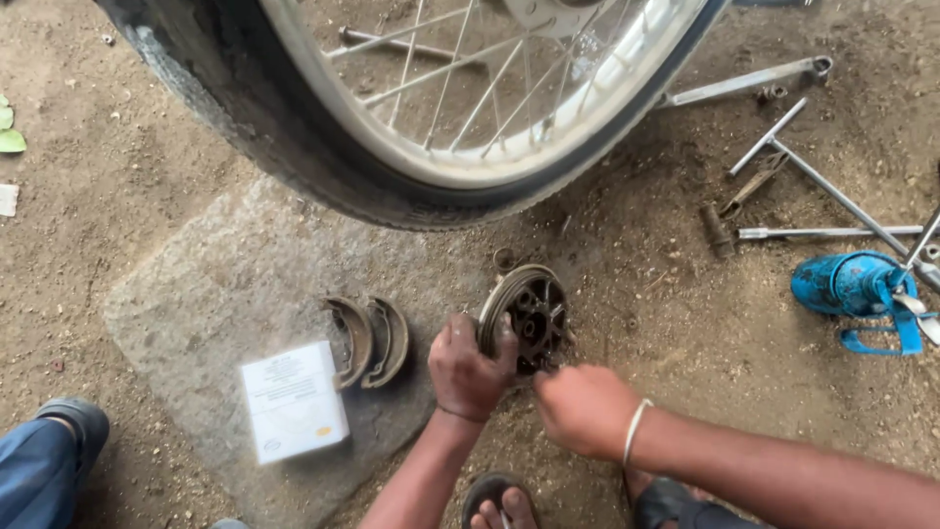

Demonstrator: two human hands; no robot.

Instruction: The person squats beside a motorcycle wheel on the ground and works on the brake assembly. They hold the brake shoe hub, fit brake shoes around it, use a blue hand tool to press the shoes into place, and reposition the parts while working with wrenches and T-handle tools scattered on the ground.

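Left hand (468,370) clamps the rim of the brake drum plate (526,313), standing on edge just below the spoked wheel (421,108). Right hand (585,407) curls tight at the plate's lower edge; its grip is hidden. Two brake shoes (369,341) lie left of the plate, beside a white box (293,400).

White rectangular box (293,401) flat on stone slab (196,284), beside brake shoes (369,341)

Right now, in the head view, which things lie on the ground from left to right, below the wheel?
White box → pair of curved brake shoes → left hand holding the round brake plate → right hand → blue tool roll.
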